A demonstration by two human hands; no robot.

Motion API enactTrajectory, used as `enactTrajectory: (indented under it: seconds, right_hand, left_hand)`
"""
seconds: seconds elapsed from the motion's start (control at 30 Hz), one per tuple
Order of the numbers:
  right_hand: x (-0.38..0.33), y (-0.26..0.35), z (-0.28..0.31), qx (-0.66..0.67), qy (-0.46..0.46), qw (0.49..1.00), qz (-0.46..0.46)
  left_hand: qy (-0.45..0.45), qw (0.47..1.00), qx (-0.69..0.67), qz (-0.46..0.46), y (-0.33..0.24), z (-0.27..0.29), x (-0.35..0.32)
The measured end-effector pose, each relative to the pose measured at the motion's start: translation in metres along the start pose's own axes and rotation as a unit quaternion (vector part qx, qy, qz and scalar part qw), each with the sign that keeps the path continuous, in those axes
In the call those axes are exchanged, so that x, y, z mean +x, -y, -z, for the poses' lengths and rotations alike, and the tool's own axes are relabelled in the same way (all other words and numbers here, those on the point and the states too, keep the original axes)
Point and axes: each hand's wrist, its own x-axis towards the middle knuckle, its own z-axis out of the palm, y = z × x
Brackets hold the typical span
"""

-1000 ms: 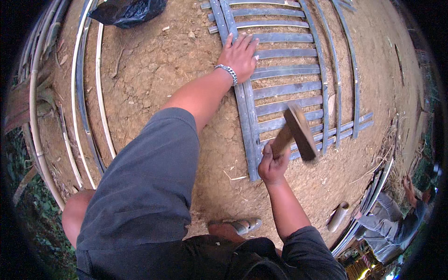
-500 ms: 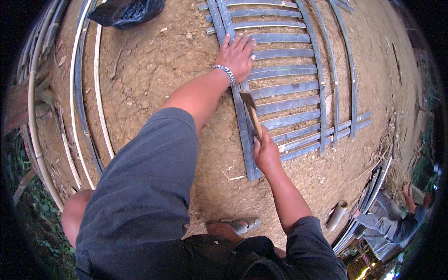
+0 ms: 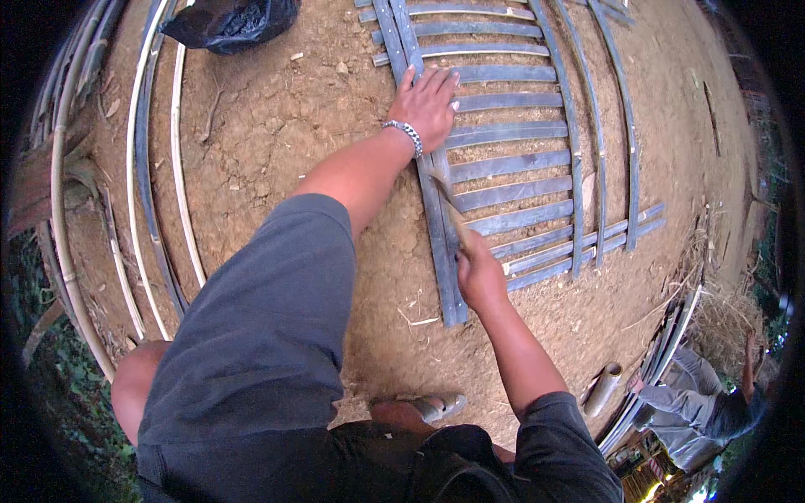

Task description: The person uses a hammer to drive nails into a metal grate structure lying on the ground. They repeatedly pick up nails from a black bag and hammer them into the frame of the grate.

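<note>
On the dirt lies a lattice of grey split-bamboo slats [image 3: 509,199], its crosspieces joined to long strips. My left hand [image 3: 423,107], a chain bracelet at its wrist, lies flat with fingers stretched out on the doubled long strip [image 3: 440,251] at the lattice's left side. My right hand [image 3: 481,272] is closed round the wooden handle of a hammer [image 3: 457,220]. The hammer's head is smeared by motion over the strip, just below my left hand; whether it touches cannot be made out.
A black plastic bag [image 3: 231,23] lies at the far left. Long bamboo poles [image 3: 60,184] run along the left side. At the lower right are a short bamboo tube [image 3: 603,389], a bundle of strips [image 3: 650,369] and another person [image 3: 700,407] sitting low.
The hammer's head has turned and blurred over the strip in my right hand. My left hand stays in place. The other person's arm has shifted.
</note>
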Motion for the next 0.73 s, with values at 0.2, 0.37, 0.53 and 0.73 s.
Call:
enactTrajectory:
  seconds: [0.2,0.37,0.53,0.73]
  right_hand:
    - [-0.011,0.004,-0.009,0.035,-0.082,0.995,0.039]
    - [-0.016,-0.006,0.002,-0.021,-0.045,0.999,0.005]
    - [-0.033,-0.013,0.022,-0.058,-0.012,0.997,-0.044]
    - [-0.183,-0.053,0.074,0.038,-0.04,0.96,-0.275]
  left_hand:
    - [0.001,1.0,-0.002,0.002,0.002,0.001,-0.002]
    - [0.042,0.999,-0.011,0.008,-0.003,0.004,0.002]
    - [0.152,0.988,0.008,0.001,0.009,0.02,0.013]
    - [0.324,0.918,-0.121,0.192,0.01,0.111,-0.098]
